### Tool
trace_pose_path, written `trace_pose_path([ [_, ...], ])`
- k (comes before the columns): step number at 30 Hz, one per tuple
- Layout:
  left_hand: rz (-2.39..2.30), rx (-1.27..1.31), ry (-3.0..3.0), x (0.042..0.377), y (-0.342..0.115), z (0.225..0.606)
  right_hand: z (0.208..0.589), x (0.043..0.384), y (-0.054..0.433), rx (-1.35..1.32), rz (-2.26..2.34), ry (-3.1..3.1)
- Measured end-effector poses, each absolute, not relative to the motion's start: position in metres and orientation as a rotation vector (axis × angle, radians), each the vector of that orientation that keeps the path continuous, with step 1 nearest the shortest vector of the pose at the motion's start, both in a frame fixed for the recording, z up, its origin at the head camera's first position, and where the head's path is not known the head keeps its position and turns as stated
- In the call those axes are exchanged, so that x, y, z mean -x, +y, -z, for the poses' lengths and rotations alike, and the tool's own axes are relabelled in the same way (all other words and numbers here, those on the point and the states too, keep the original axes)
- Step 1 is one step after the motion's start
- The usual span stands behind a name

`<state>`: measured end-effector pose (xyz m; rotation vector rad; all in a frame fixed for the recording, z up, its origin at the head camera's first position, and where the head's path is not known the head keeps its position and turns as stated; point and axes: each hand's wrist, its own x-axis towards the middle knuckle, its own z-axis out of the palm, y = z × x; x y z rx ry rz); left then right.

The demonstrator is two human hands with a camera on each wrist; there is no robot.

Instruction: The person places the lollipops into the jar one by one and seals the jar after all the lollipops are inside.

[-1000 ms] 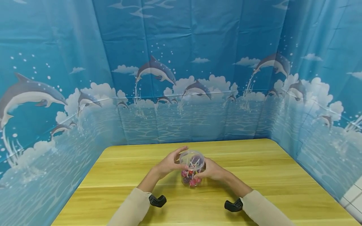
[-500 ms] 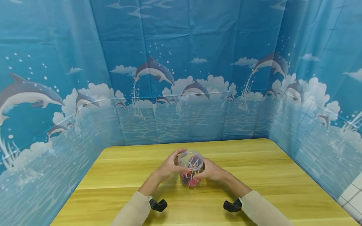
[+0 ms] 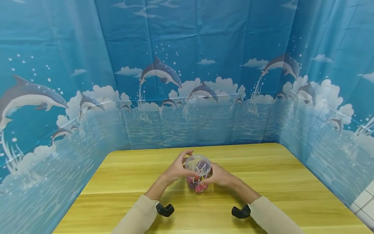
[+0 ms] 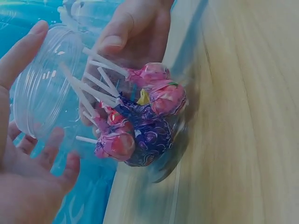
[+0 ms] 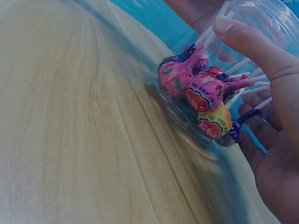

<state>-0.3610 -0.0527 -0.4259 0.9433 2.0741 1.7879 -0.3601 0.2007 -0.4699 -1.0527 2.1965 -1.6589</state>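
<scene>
A clear round plastic jar (image 3: 198, 157) stands upright on the table between the two hands. Inside it are several wrapped lollipops (image 5: 204, 91), pink, purple and yellow, with white sticks pointing up. My left hand (image 3: 176, 169) curves round the jar's top from the left, thumb across the front and fingers at the back. From the right, my right hand (image 3: 221, 175) grips the jar lower down, its thumb on the front of the wall. In the left wrist view the ridged clear top (image 4: 49, 84) lies between the left thumb and fingers.
The yellow wood-grain table (image 3: 122, 182) extends around the jar. A blue dolphin-print curtain (image 3: 201, 120) hangs behind and at both sides. Black wrist mounts (image 3: 165, 210) sit at the cuffs, and white floor tiles (image 3: 365, 201) show at the far right.
My left thumb has slid a little to the right along the front of the jar's top. The right hand and the jar stay nearly in place.
</scene>
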Motion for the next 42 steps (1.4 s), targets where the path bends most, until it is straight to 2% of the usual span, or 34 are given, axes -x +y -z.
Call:
trace_pose_path([
  [12, -1.729, -1.02, 1.9, 0.37, -0.065, 0.424, 0.469, 0.36, 0.199, 1.008, 1.676, 2.168],
  [20, -1.735, -0.9, 2.223, 0.359, -0.047, 0.426, 0.47, 0.36, 0.199, 1.039, 1.658, 2.175],
  [23, -1.739, -0.892, 2.175, 0.359, -0.049, 0.425, 0.47, 0.36, 0.199, 1.035, 1.655, 2.176],
  [32, -1.659, -1.039, 1.95, 0.371, -0.062, 0.425, 0.471, 0.361, 0.201, 1.019, 1.645, 2.189],
  [42, -1.696, -0.907, 2.267, 0.357, -0.046, 0.423, 0.472, 0.361, 0.203, 1.035, 1.672, 2.169],
])
